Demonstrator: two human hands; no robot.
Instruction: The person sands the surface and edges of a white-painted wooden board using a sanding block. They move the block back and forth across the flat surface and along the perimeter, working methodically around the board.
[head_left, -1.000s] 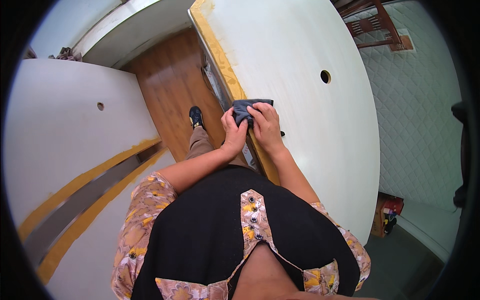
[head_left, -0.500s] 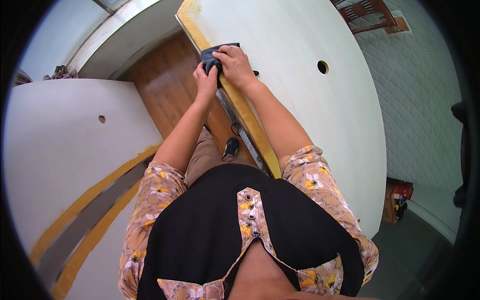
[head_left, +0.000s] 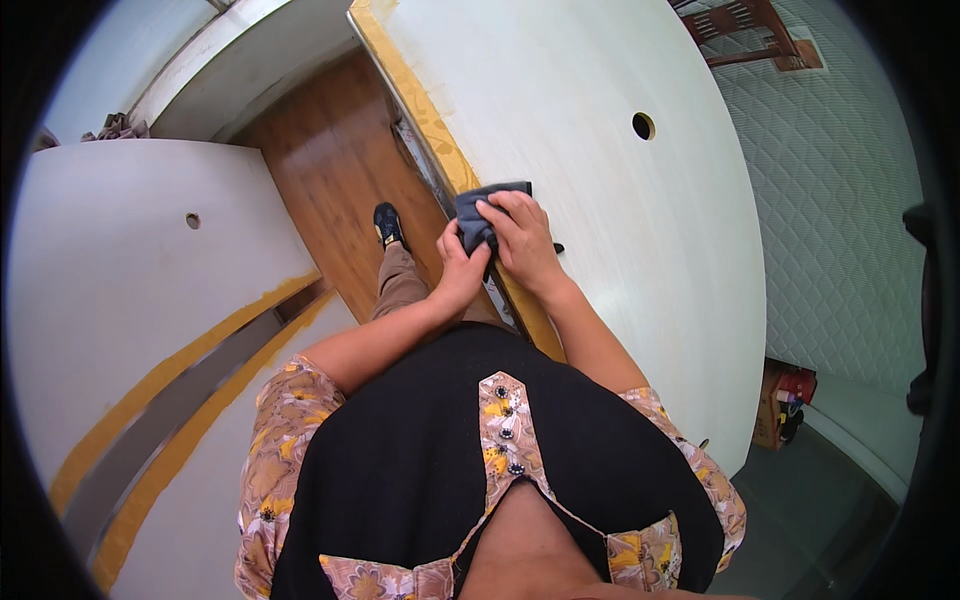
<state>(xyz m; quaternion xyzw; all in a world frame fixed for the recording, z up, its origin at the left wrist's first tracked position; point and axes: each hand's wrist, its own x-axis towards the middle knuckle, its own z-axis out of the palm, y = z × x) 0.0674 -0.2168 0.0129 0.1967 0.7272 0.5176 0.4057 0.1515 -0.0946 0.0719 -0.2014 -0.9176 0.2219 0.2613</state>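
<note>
left hand (head_left: pixel 460 275) and right hand (head_left: pixel 524 240) grip a grey cloth (head_left: pixel 474 208) with bent fingers, over the yellow edge (head_left: pixel 412 95) of the tabletop (head_left: pixel 600 190); one corner points right, its long axis unclear.

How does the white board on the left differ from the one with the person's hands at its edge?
The hole in the left board looks smaller in the picture than the right board's hole. The left hand and right hand hold a grey cloth over the right board's edge, while neither hand touches the left board. Both boards are pale, with a rounded hole and yellow-brown edging.
</note>
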